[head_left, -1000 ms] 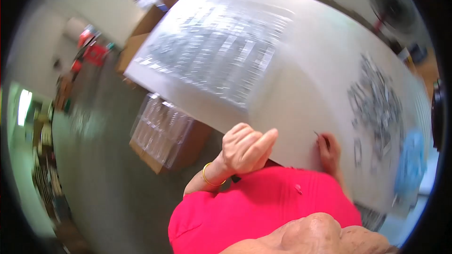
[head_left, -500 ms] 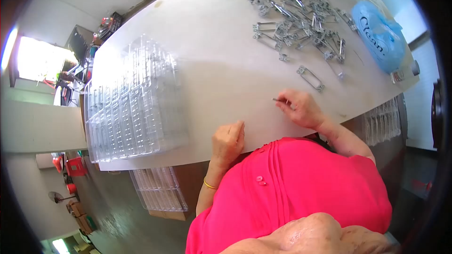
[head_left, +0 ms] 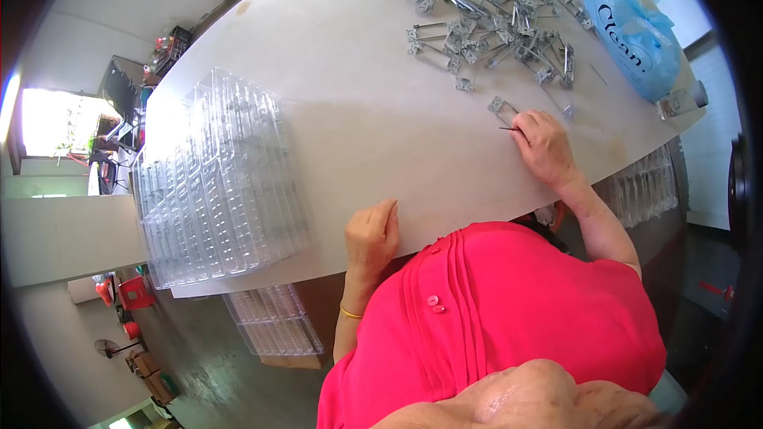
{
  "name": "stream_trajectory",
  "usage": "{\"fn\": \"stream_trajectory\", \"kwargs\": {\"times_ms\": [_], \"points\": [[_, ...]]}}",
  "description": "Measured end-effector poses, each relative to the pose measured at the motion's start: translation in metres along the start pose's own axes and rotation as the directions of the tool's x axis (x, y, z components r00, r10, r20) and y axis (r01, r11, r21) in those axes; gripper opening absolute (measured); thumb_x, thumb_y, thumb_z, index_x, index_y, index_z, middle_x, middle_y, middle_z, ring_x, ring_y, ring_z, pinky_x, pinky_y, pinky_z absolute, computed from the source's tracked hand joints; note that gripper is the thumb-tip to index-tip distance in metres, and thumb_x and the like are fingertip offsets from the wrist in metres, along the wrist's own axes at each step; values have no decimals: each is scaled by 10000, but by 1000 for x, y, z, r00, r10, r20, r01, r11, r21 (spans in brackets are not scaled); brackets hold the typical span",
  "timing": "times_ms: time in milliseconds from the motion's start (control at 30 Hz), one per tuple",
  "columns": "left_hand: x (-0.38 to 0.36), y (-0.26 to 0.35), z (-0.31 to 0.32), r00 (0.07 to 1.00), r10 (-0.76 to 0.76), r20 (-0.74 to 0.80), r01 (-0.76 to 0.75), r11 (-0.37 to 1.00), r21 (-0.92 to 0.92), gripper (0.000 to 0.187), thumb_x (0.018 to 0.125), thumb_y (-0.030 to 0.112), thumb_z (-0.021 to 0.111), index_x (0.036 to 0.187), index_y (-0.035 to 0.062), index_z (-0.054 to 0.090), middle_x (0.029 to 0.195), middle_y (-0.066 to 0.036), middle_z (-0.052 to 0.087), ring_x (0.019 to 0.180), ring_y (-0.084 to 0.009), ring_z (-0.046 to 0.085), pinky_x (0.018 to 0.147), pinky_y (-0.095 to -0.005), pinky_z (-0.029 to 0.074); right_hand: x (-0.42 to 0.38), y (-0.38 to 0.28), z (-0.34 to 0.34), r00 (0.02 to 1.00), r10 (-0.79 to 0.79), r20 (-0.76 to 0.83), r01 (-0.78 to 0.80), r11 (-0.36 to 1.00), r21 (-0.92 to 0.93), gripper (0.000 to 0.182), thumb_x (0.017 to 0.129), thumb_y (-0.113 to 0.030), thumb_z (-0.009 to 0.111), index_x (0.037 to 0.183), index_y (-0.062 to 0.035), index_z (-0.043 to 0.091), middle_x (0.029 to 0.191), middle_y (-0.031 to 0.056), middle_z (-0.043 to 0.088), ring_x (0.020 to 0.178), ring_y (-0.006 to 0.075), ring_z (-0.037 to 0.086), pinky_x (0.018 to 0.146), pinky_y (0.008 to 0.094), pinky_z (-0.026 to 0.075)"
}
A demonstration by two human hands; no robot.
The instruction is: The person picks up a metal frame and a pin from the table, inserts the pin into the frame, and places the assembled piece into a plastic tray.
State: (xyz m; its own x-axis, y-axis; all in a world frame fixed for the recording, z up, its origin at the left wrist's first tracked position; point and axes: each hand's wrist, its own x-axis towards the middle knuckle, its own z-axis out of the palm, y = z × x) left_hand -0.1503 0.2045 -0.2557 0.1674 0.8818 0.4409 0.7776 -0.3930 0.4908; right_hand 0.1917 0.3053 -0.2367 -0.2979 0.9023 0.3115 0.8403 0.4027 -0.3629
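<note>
My right hand [head_left: 544, 147] reaches over the table with a thin dark rod [head_left: 505, 128] pinched between thumb and fingers. Its fingertips are right at a single grey metal frame [head_left: 497, 106], partly covering it. That frame lies apart from a heap of similar grey metal frames [head_left: 477, 48] farther back. Near the table's front edge, my left hand [head_left: 372, 236] rests closed, its curled fingers hiding whatever may be inside.
Stacked clear plastic trays [head_left: 218, 191] cover the left part of the white table [head_left: 350, 143]. A blue plastic bag [head_left: 632, 40] lies at the right, with a small clear jar [head_left: 677, 103] beside it. More clear trays [head_left: 274, 319] sit below the table edge.
My right hand has moved forward and right with the thin rod, up to the lone metal frame. My left hand stays closed near the front edge. The view has shifted slightly.
</note>
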Motion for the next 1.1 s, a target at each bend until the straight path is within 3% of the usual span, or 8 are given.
{"fn": "stream_trajectory", "kwargs": {"times_ms": [167, 300, 400, 467, 533, 667, 900, 1100], "points": [[4, 4, 3, 1000, -2, -9, 2, 999, -32, 114, 867, 39, 719, 978, 42, 688, 764, -100, 661, 654, -300, 613, 591, -400, 479, -1, -16, 7, 989, -141, -32, 144, 986, 90, 136, 847, -41, 675, 933, -51, 569, 908, 129, 628, 895, 355, 613, 829, 446, 482], [11, 12, 9, 983, -151, 101, 172, 954, -246, 133, 900, 64, 703, 1022, 15, 689, 810, -122, 686, 678, -276, 642, 600, -370, 493, 5, -37, 19, 975, -221, 17, 207, 935, 289, 162, 830, -26, 688, 946, -36, 576, 911, 143, 632, 872, 365, 614, 806, 428, 493], [20, 22, 14, 933, -296, 205, 356, 843, -403, 189, 952, 103, 663, 1106, -4, 684, 852, -120, 704, 710, -216, 662, 623, -342, 511, 13, -61, 21, 971, -144, 189, 22, 846, 532, 146, 867, -15, 699, 960, -34, 587, 894, 107, 658, 839, 290, 647, 779, 379, 509], [31, 28, 11, 889, -377, 261, 458, 767, -449, 229, 982, 128, 637, 1156, -15, 676, 878, -110, 715, 732, -184, 666, 641, -330, 522, 19, -73, 26, 839, 52, 541, -526, 332, 783, 109, 938, -32, 687, 951, -59, 582, 914, 36, 640, 849, 145, 607, 781, 300, 495], [43, 32, 6, 744, -454, 490, 666, 443, -600, 321, 1046, 203, 566, 1269, -13, 649, 1013, -98, 723, 848, -139, 657, 738, -301, 542, 24, -77, 35, 850, -35, 526, -511, 192, 838, 93, 955, -52, 682, 965, -66, 590, 924, 25, 654, 867, 130, 622, 794, 304, 505], [52, 27, 6, 775, -385, 502, 588, 147, -796, 306, 1061, 222, 549, 1243, 2, 659, 969, -69, 716, 829, -127, 651, 715, -285, 529, 30, -96, 40, 809, -224, 543, -584, -206, 785, 86, 976, -80, 674, 990, -75, 589, 947, 20, 670, 889, 128, 638, 824, 304, 508], [50, 16, -4, 772, -420, 478, 563, 102, -820, 245, 1056, 224, 568, 1041, 13, 691, 873, -37, 690, 739, -105, 622, 672, -255, 497, 31, -104, 45, 810, -147, 568, -587, -210, 782, 98, 989, -115, 667, 1000, -83, 575, 1020, 42, 671, 924, 132, 628, 844, 292, 496], [47, 15, -4, 778, -375, 504, 607, 240, -758, 194, 1036, 157, 578, 1000, 3, 690, 821, -19, 656, 718, -89, 601, 665, -257, 499, 43, -100, 42, 879, -40, 475, -470, 103, 877, 92, 991, -94, 657, 1019, -66, 573, 1012, 39, 658, 920, 115, 619, 839, 274, 493]]}}
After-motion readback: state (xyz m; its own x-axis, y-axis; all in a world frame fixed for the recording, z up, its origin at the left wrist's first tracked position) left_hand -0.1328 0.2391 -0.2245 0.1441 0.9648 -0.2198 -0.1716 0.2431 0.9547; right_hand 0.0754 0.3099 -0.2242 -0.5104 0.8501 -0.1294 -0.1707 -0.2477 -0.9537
